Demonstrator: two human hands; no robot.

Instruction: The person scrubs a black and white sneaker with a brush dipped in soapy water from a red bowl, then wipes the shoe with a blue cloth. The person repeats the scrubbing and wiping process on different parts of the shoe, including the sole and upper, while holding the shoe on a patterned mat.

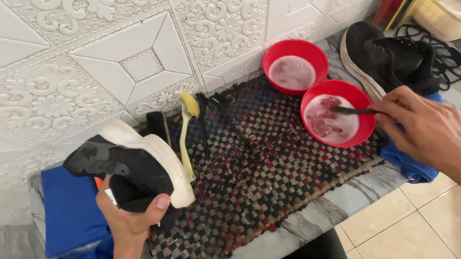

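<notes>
My left hand (131, 217) is clamped around a black sneaker with a white sole (131, 165), holding it tilted above the left end of the checkered woven mat (259, 183). My right hand (421, 126) pinches a thin dark brush (354, 111), its tip dipped into the nearer red bowl (336, 112) of cloudy water on the mat's right side.

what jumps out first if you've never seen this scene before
Two bright red plastic bowls of cloudy liquid stand out at upper right on the checked woven mat: the far bowl by the embossed white wall, the near bowl where the right hand dips a thin dark brush. At lower left, the left hand grips a black sneaker with a white sole.
</notes>
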